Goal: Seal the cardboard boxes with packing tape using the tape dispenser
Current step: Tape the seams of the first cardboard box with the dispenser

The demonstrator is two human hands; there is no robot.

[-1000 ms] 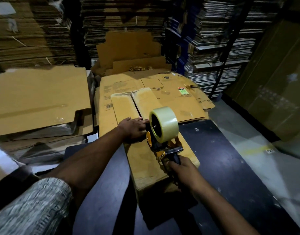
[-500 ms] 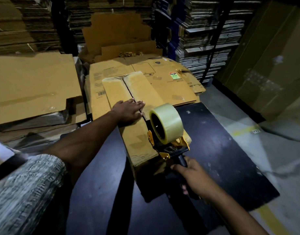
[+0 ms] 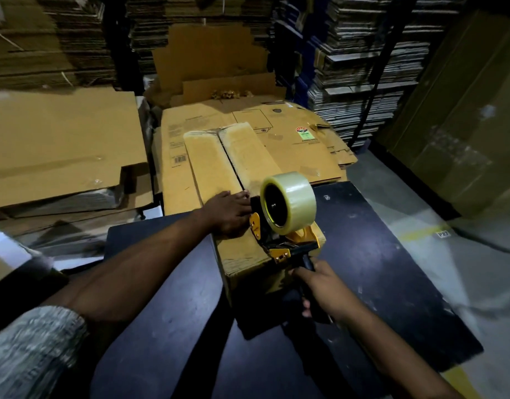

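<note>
**Tape dispenser positioned at near end of box seam**

The box [image 3: 233, 180] lies on the dark surface [image 3: 363, 269]. The left hand [image 3: 227, 214] presses flat on its top, fingers straight. The right hand [image 3: 324, 289] wraps its grip around the handle of the tape dispenser [image 3: 282, 223] (clear roll mounted), resting on the box's near end.

— What carries the work?

— A dark table [image 3: 167, 326], filling the lower middle of the frame, its right corner over the grey floor [image 3: 449, 269].

— What lies on it?

— A long box [image 3: 219, 168], running from the centre toward the upper middle, near end on the tabletop.

— And on the floor?

— A yellow line [image 3: 420, 233] and a small label [image 3: 443, 234] at right; flat cardboard [image 3: 55, 145] piles up at left, base hidden.
</note>
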